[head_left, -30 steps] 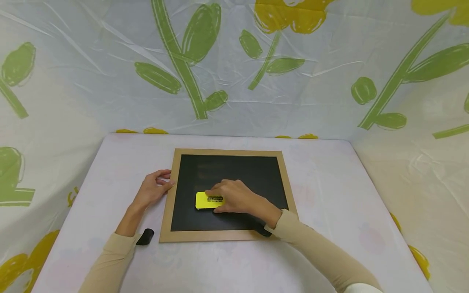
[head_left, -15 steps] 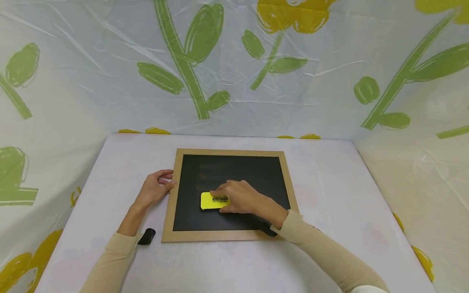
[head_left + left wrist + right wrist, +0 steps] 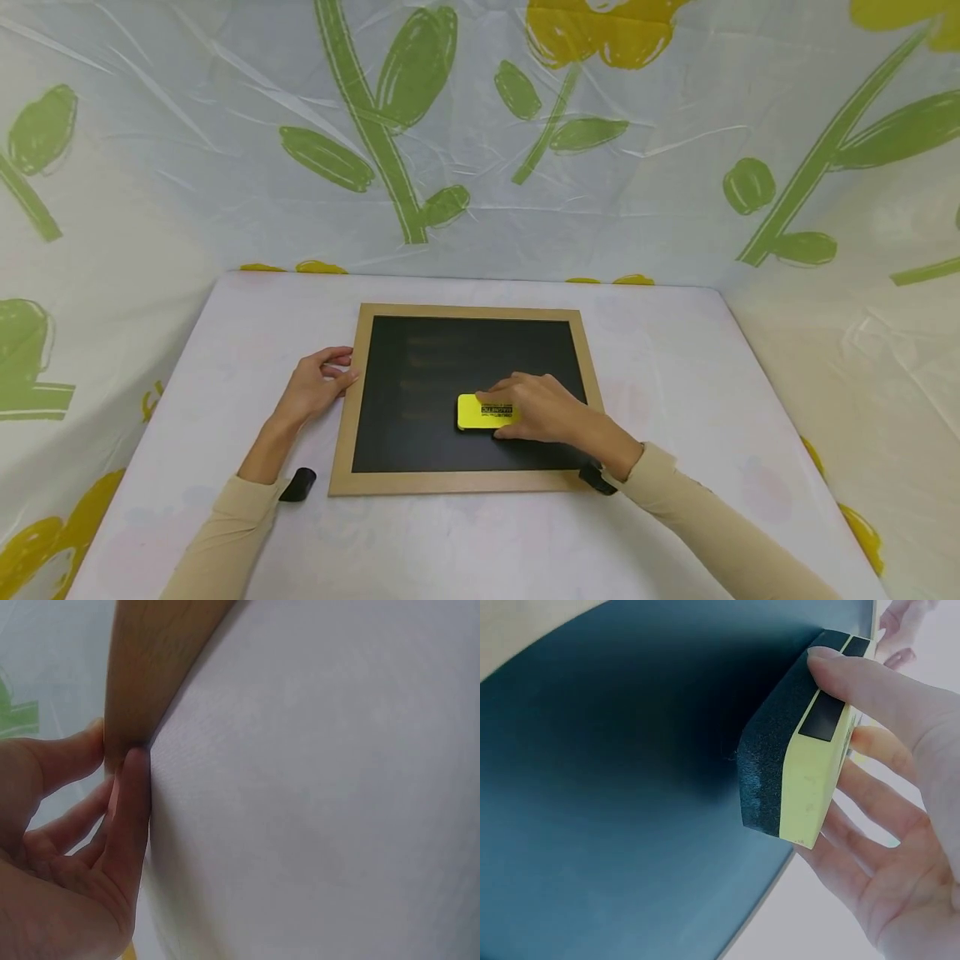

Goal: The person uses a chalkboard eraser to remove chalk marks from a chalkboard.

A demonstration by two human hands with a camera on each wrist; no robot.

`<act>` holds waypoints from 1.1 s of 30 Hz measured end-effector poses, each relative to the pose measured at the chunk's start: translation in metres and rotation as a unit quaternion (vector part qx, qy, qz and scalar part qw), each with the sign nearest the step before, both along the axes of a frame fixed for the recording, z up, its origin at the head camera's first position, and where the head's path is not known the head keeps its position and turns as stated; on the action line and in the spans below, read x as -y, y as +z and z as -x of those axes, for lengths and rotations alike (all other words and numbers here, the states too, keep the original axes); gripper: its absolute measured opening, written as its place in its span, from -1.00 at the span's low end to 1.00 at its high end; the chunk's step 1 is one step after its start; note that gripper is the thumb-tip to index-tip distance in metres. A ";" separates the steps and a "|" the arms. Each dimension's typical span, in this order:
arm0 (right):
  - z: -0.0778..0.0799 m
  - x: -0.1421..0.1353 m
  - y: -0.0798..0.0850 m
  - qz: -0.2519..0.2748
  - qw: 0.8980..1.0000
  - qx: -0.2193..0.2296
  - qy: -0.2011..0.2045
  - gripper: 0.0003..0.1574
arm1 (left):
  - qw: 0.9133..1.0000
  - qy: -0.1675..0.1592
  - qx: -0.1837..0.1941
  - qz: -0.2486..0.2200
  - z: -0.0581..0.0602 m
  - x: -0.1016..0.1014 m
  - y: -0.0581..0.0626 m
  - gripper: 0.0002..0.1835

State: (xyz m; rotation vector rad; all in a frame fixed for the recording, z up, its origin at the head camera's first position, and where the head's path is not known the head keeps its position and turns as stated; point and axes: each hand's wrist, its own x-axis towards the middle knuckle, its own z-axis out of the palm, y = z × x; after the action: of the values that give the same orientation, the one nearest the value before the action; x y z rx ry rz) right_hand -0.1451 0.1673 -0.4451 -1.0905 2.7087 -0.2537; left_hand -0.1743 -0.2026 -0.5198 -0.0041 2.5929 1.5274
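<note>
A blackboard [image 3: 420,367] in a light wooden frame [image 3: 405,483] lies on the table. My right hand [image 3: 543,408] grips a yellow board eraser [image 3: 478,410] by its long sides, its black felt against the board. In the right wrist view the thumb presses one side of the eraser [image 3: 808,787], with the fingers behind it. My left hand [image 3: 311,387] holds the frame's left edge. The left wrist view shows the wooden frame [image 3: 154,667] between thumb and fingertips, the fingers down by the table. Faint smears show on the board's upper left.
The table [image 3: 660,375] has a pale cloth. Behind and beside it hangs a white sheet [image 3: 622,208] with green leaves and yellow flowers. Black wrist cameras sit below the left wrist [image 3: 297,485] and the right wrist [image 3: 597,478].
My right hand has slid the eraser rightward across the board, from its left part to right of the middle. The left hand stays at the frame's left edge.
</note>
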 end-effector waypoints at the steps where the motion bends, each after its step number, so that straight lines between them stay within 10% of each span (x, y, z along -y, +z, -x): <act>1: -0.001 -0.003 0.000 0.001 1.000 0.001 -0.003 -0.22 | 1.000 0.000 -0.001 -0.002 0.000 0.000 0.000 -0.47; 33: -0.004 -0.063 -0.005 0.158 0.984 0.018 -0.084 -0.16 | 1.000 0.002 0.003 -0.008 -0.002 -0.003 0.004 -0.47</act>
State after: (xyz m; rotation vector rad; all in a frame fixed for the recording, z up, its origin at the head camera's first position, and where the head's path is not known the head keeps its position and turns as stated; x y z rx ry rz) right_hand -0.1411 0.2301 -0.4504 -0.9163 2.7933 -0.7446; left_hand -0.1724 -0.2001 -0.5161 -0.0129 2.5776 1.5456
